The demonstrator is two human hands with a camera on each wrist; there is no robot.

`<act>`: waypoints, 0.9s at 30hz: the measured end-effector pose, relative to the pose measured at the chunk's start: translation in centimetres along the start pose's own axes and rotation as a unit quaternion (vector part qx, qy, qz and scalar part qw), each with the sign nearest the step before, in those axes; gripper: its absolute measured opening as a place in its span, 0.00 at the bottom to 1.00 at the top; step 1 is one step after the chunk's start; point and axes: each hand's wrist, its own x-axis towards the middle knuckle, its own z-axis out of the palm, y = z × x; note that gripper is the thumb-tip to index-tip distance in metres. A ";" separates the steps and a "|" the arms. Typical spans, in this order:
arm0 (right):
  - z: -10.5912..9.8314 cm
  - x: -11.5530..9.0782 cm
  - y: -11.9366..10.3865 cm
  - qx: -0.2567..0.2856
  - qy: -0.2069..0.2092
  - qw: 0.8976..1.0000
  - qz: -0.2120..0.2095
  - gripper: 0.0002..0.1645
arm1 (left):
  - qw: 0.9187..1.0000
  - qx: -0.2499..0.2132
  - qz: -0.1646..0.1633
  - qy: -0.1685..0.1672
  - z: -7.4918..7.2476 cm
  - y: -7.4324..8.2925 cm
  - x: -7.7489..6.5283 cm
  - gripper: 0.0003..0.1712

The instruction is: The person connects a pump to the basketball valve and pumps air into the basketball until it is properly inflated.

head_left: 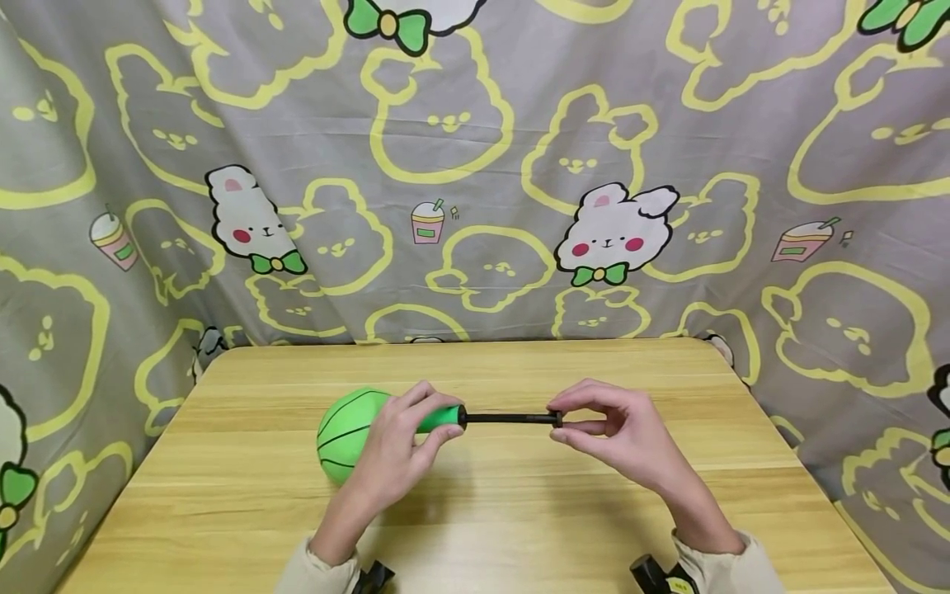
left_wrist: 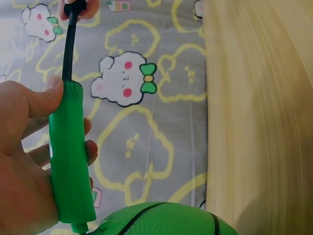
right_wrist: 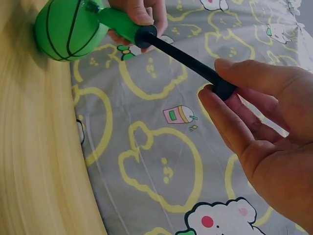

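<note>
A small green hand pump (left_wrist: 72, 156) lies level above the table, its black rod drawn well out to the right. My left hand (head_left: 404, 441) grips the green barrel, with the thumb along it near the black collar. Between thumb and fingers, my right hand (head_left: 619, 429) pinches the black end knob (right_wrist: 223, 90) of the rod. At the pump's left end is a green ball (head_left: 345, 433) with black seam lines. In the right wrist view the pump's tip meets the ball; whether a needle is inside it cannot be made out.
A wooden table (head_left: 519, 536) with rounded back corners spreads under both hands. Behind it and at both sides hangs a grey curtain (head_left: 490, 198) printed with yellow outlines, white rabbits and drink cups. Black straps with devices sit at both wrists.
</note>
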 end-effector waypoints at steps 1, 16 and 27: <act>0.0 0.0 0.1 -0.002 0.000 1.000 -0.004 0.18 | 1.000 0.001 0.002 0.004 0.1 0.0 0.0 0.13; 2.5 0.5 1.3 -0.018 0.027 0.999 -0.022 0.18 | 1.000 0.009 0.005 0.003 1.4 1.2 -0.1 0.12; 4.6 0.6 2.0 -0.005 0.038 0.999 -0.021 0.18 | 1.000 0.015 0.009 -0.005 2.1 2.1 -0.3 0.13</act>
